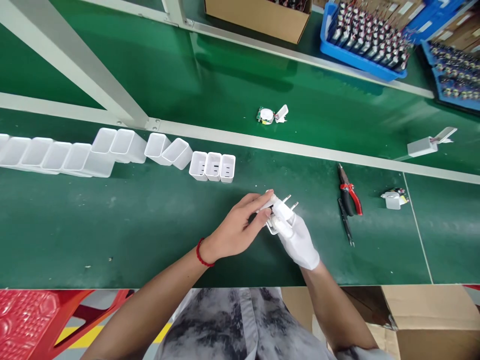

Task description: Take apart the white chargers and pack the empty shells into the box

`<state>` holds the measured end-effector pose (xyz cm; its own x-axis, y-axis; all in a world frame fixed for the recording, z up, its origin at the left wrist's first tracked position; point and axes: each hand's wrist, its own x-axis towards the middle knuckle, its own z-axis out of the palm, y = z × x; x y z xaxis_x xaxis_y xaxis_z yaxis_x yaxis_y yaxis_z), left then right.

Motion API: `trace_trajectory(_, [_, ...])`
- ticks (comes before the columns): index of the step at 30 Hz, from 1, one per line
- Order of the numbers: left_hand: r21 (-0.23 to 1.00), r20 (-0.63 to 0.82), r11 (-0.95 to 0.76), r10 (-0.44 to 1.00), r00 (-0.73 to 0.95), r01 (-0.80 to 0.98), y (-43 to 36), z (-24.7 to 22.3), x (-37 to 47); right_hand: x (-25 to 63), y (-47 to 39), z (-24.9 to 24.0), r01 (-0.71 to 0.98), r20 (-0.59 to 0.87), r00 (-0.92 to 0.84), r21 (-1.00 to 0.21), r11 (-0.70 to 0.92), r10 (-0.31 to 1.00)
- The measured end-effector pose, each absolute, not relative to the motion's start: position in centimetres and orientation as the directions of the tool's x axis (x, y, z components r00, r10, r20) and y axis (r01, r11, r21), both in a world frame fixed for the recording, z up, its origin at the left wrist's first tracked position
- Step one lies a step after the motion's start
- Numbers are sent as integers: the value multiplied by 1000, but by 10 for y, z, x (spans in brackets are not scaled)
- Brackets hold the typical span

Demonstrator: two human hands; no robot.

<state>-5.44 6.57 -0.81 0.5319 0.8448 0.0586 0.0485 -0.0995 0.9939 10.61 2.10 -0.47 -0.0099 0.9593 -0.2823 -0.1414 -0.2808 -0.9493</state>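
Observation:
My left hand [240,225], bare with a red bracelet, pinches the left side of a white plug adapter [283,211] between thumb and fingers. From behind and below, my right hand [300,242] grips the same adapter and wears a white glove. Two metal pins point up and right from the adapter's upper part. Its lower end looks open, and the small part between my left fingertips is mostly hidden. Up and left of my hands stand white plastic housings [227,168], the nearest three with slots inside.
Long-nose pliers [348,192] and black tweezers [345,222] lie at right, near a small white assembly [393,199]. A circuit board [265,115] and a white adapter [423,146] rest behind the rail. Blue trays [362,60] of parts sit on the shelf above.

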Motion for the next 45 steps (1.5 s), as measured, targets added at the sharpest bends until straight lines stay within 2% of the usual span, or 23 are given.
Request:
trace_trajectory(3, [996, 58, -89, 839, 541, 31, 66, -10, -55, 111, 23, 3, -55, -276, -102, -958, -283, 956])
trace_trajectory(7, [996, 47, -84, 837, 546, 42, 66, -9, -55, 114, 23, 3, 55, -245, -121, -969, -240, 962])
trace_trajectory(10, [992, 0, -67, 855, 519, 111, 66, -11, -54, 116, 18, -5, 335, -76, -80, -941, -44, 994])
trace_trajectory(11, [985, -19, -72, 862, 507, 159, 66, -12, -52, 117, 15, -8, 475, 18, -30, -879, 30, 999])
trace_trajectory(14, [917, -21, -179, 870, 493, 356, 68, -17, -46, 121, 4, -20, 811, 380, 105, -567, 142, 919])
trace_trajectory(15, [883, -5, -230, 868, 497, 410, 69, -19, -44, 121, 0, -24, 866, 471, 93, -473, 162, 877])
trace_trajectory(17, [830, 30, -302, 863, 504, 469, 71, -21, -41, 123, -3, -32, 915, 543, -5, -335, 222, 840])
trace_trajectory(19, [808, 37, -330, 855, 518, 487, 74, -22, -40, 123, -1, -37, 917, 511, -120, -271, 291, 851])
trace_trajectory(21, [795, 8, -334, 840, 542, 506, 76, -20, -43, 124, 4, -38, 899, 461, -198, -266, 347, 865])
trace_trajectory(25, [803, -83, -305, 794, 602, 513, 80, -13, -54, 123, 16, -41, 898, 371, -233, -272, 346, 899])
trace_trajectory(28, [818, -108, -286, 776, 621, 500, 81, -9, -63, 116, 23, -47, 900, 390, -267, -225, 373, 881])
trace_trajectory(30, [827, -114, -272, 776, 621, 492, 81, -8, -68, 112, 27, -49, 898, 365, -230, -277, 341, 902])
trace_trajectory(33, [820, -164, -225, 788, 593, 526, 78, -2, -77, 110, 31, -43, 891, 236, -153, -388, 237, 960])
trace_trajectory(35, [805, -208, -178, 807, 552, 565, 74, 4, -87, 116, 31, -34, 895, 210, -132, -395, 208, 969])
trace_trajectory(40, [830, -228, -121, 818, 529, 545, 56, 13, -119, 138, 20, -32, 936, 422, 25, -328, 127, 906])
trace_trajectory(45, [824, -229, -131, 813, 536, 551, 41, 6, -129, 140, 18, -49, 914, 217, 86, -406, 9, 972])
